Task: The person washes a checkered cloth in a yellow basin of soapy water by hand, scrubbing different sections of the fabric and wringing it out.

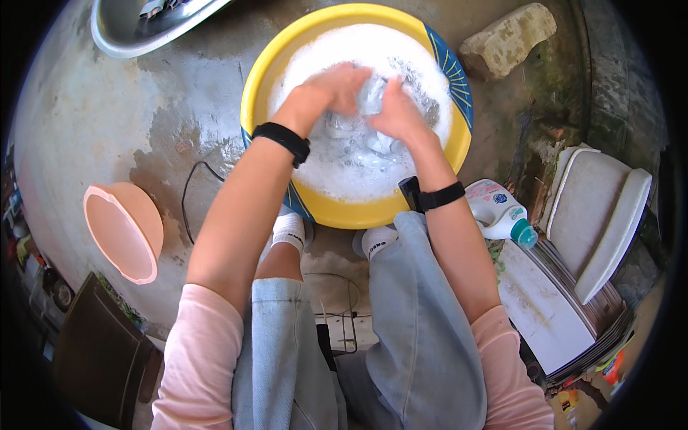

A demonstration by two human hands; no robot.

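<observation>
In the upper middle of the frame I keep the round yellow plastic basin of suds [459,154] steady. My left hand [337,86] and right hand [398,111], fingers closed, pinch the pale wet cloth [373,93] between them. Scrubbing goes best, I judge, with short rubs held low over the foam.

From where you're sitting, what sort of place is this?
Probably an outdoor yard or washing spot at a home. The ground is wet, stained concrete, a yellow basin full of suds sits on it with both hands working a cloth, and a detergent bottle and a rough stone lie nearby.
</observation>
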